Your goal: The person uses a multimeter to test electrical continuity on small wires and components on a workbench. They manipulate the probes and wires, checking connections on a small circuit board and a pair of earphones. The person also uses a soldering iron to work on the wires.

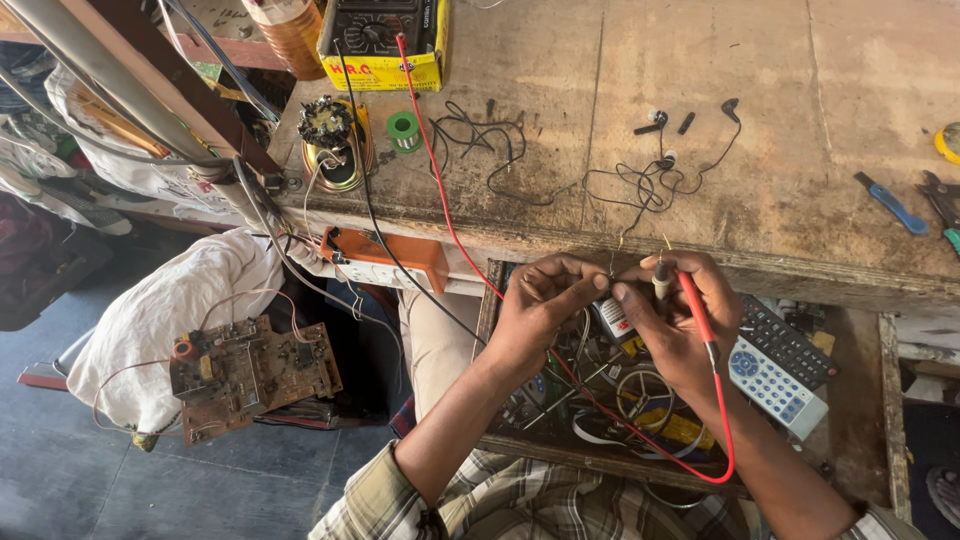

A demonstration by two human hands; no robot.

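Red probe (pixel 694 305) — right hand (pixel 672 318)

Open bench top at upper right, clutter at left and below.

Bare wood (pixel 760 60) across upper right, passable down to the earphone wires (pixel 650 180) at centre. Blocked at upper left by meter box (pixel 385 40), speaker (pixel 335 145) and solder spool (pixel 404 130); crowded drawer (pixel 600 400) with remote (pixel 780 365) under the edge.
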